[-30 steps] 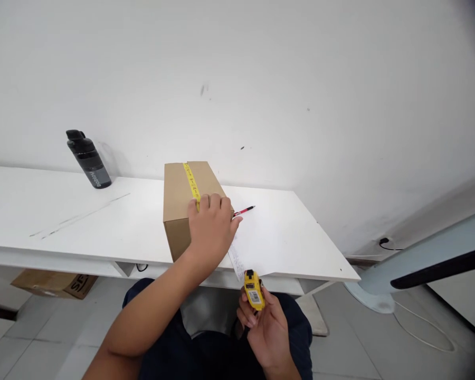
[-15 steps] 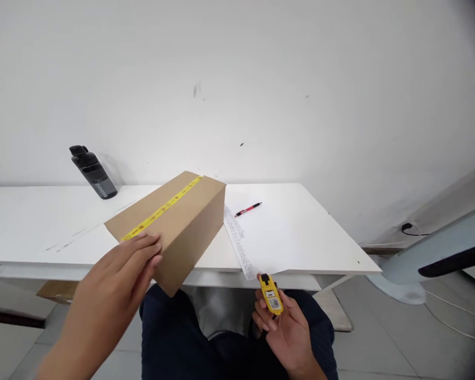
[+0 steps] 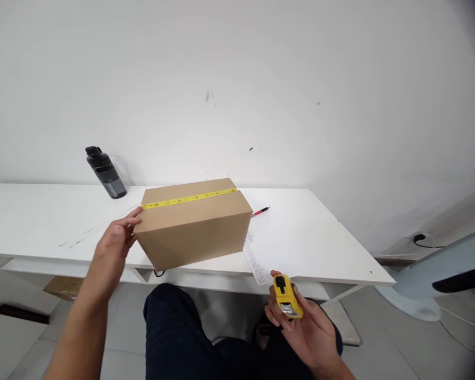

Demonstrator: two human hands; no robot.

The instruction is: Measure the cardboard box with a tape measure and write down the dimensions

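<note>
On the table [image 3: 43, 211], gently steady the box [image 3: 193, 235] at nine o'clock, left hand [image 3: 111, 244] fingers apart, right hand [image 3: 306, 333] gripping the tape measure [image 3: 287, 293] at five o'clock.

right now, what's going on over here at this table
A person is handling a cardboard box on the white table. The left hand has its fingers against the box's left end, near the strip of yellow tape along the top. The right hand holds a yellow tape measure in front of the table. A pen shows beyond the box's right end, and a dark bottle stands toward the wall.
</note>
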